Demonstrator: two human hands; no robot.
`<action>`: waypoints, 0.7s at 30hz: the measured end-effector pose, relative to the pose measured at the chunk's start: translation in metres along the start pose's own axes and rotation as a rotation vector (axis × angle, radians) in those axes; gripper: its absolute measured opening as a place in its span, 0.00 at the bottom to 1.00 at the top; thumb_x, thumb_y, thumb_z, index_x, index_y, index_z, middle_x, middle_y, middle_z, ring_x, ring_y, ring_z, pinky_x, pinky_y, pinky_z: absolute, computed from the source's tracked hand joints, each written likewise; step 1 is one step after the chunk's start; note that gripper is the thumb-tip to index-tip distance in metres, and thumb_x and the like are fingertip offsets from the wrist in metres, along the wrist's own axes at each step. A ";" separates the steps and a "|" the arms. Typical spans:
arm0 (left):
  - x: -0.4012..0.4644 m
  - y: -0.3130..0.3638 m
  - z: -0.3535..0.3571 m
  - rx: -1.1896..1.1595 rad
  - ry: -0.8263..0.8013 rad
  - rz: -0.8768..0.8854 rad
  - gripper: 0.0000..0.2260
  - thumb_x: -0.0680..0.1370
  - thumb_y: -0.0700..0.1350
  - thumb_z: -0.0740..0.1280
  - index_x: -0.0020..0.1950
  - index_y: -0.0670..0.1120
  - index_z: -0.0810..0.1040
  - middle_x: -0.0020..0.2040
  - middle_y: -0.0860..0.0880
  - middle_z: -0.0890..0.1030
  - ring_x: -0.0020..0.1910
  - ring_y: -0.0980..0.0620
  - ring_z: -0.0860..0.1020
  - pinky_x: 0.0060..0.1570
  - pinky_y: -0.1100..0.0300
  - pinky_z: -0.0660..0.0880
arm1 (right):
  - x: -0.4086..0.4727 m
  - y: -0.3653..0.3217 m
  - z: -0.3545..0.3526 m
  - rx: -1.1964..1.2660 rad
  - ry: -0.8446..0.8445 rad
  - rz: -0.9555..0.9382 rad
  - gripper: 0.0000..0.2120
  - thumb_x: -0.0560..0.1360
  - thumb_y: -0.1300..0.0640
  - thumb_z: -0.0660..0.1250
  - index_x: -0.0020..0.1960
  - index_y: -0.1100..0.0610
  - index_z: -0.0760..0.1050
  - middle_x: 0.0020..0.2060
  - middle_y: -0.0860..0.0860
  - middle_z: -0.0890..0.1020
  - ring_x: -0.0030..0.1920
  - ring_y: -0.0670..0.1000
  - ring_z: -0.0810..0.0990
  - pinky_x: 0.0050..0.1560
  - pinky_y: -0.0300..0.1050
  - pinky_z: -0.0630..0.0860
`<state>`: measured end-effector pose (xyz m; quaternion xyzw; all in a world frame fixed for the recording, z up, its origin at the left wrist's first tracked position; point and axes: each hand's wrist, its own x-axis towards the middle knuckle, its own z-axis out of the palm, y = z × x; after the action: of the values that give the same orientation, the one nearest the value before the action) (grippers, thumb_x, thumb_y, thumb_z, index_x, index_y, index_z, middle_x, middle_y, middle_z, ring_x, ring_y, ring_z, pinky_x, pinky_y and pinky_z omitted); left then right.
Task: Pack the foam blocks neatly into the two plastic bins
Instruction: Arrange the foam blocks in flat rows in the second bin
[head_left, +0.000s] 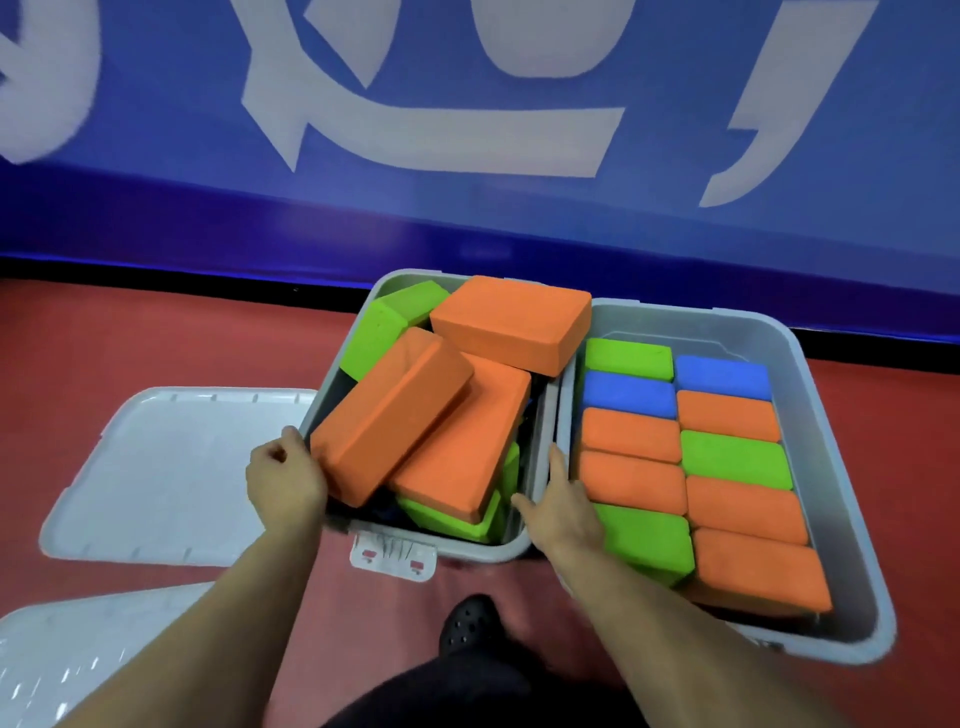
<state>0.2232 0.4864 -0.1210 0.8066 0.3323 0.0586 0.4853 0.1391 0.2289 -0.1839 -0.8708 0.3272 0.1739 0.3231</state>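
Two grey plastic bins sit side by side on a red floor, seen from the head camera. Left bin (537, 415) holds a loose heap of foam blocks: one orange block (511, 330) rests tilted on top at the far side, a long orange block (389, 423) leans toward the near-left corner, another orange block (462, 452) lies under it, and green blocks (387, 327) show at the far left and near the front. Right bin (831, 374) holds blocks packed in two tidy rows, green, blue and orange, standing on edge and touching each other.

Left hand (285, 475) curls over the near-left rim of the left bin, fingers folded on the edge, just beside the long orange block. Right hand (558, 506) lies with straight fingers along the rims where the two bins meet, thumb spread toward the left bin.

Two white lids (156, 467) lie flat on the floor to the left. A black shoe (467, 623) shows near the bottom, and a blue wall (156, 208) with white lettering stands behind.
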 end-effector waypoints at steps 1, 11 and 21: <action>0.015 -0.013 -0.004 0.097 -0.114 -0.019 0.25 0.78 0.61 0.54 0.56 0.41 0.77 0.51 0.39 0.80 0.51 0.36 0.78 0.55 0.44 0.75 | 0.000 0.002 0.003 -0.034 0.020 -0.010 0.41 0.79 0.40 0.65 0.80 0.37 0.40 0.64 0.58 0.74 0.56 0.60 0.80 0.52 0.53 0.78; 0.040 -0.066 -0.014 0.071 -0.641 -0.139 0.29 0.70 0.70 0.55 0.65 0.58 0.75 0.65 0.51 0.79 0.65 0.48 0.77 0.70 0.41 0.69 | 0.003 0.018 -0.009 -0.169 0.046 -0.043 0.34 0.84 0.48 0.57 0.80 0.35 0.39 0.66 0.58 0.71 0.52 0.58 0.79 0.46 0.49 0.74; -0.028 -0.008 0.004 0.294 -0.917 -0.179 0.46 0.67 0.80 0.60 0.75 0.50 0.71 0.72 0.47 0.73 0.70 0.45 0.70 0.71 0.47 0.62 | -0.002 0.044 -0.061 -0.188 0.036 0.106 0.30 0.82 0.49 0.60 0.81 0.41 0.53 0.77 0.61 0.54 0.73 0.65 0.62 0.75 0.56 0.62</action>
<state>0.1996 0.4692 -0.1229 0.7775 0.1570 -0.3921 0.4660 0.1126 0.1632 -0.1583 -0.8818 0.3606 0.2051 0.2244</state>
